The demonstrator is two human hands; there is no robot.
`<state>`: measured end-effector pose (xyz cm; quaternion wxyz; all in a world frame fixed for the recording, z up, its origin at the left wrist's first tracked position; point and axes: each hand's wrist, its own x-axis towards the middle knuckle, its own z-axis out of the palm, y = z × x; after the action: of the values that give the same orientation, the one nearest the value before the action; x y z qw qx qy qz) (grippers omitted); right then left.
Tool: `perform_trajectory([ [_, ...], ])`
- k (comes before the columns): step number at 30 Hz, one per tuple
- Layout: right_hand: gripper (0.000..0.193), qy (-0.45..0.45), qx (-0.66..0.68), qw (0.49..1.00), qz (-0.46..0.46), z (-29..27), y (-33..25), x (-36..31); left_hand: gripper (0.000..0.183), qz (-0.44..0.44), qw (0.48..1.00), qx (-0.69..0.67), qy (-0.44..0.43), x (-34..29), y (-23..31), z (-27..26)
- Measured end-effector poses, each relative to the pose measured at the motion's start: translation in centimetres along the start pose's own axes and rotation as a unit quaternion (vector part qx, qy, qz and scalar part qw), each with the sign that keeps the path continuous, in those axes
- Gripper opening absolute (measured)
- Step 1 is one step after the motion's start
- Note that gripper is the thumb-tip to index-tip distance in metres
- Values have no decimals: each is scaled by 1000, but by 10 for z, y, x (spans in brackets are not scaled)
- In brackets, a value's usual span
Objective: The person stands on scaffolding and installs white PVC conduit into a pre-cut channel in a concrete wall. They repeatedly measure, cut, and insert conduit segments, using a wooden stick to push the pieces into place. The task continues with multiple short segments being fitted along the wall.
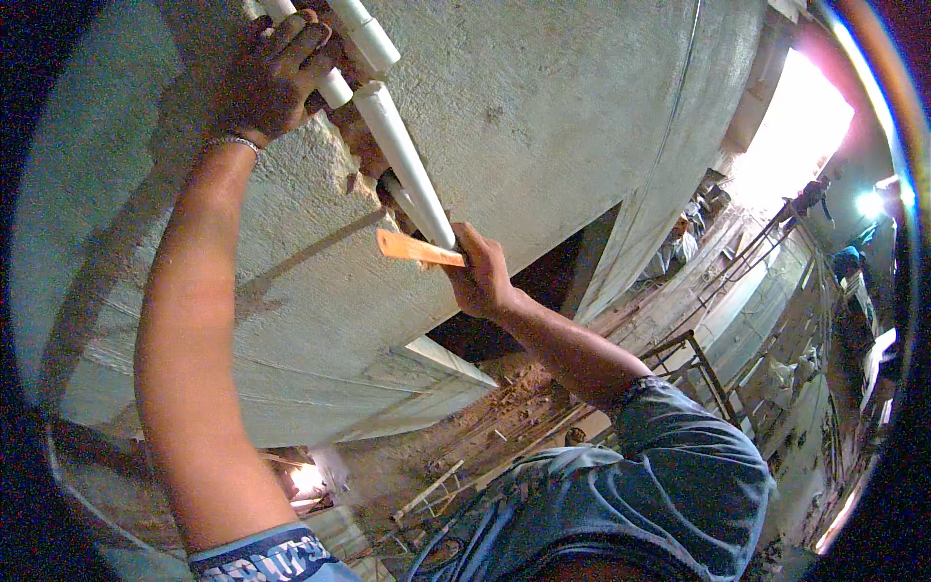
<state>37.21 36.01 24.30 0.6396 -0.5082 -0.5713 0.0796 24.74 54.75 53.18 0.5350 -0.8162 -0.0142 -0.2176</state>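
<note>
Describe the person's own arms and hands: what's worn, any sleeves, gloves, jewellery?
Both hands are bare, no gloves. The left hand has a thin silver metal bangle at the wrist; its forearm is bare up to a light blue short sleeve with a dark patterned band at the hem. The right hand shows no jewellery; its forearm is bare up to a grey-blue short sleeve.

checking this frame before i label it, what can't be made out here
- Head view: the white pipes run off the top edge, so their upper ends are cut off.
- The left hand covers the pipe in its grip; the joint under it is hidden.
- The right hand hides one end of the orange strip.
- The chase in the grey wall behind the pipes is shadowed.
- The bright opening is blown out.
</note>
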Motion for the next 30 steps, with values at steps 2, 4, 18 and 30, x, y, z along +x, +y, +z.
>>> perform_trajectory([
  [2, 15, -6, -10, 1000, 2, 9, 10, 9, 53, 3, 1000, 3, 10, 3, 0, -7],
  [4, 15, -7, 12, 1000, 11, 17, 19, 18, 52, 9, 999, 9, 43, 6, 0, -12],
  [18, 24, 5, 166, 983, 78, 17, 2, 40, 48, 31, 990, -1, 135, -6, -6, 11],
  [30, 29, -21, 225, 958, 175, 42, 30, 78, 47, 2, 996, 8, 84, -3, -2, 3],
])
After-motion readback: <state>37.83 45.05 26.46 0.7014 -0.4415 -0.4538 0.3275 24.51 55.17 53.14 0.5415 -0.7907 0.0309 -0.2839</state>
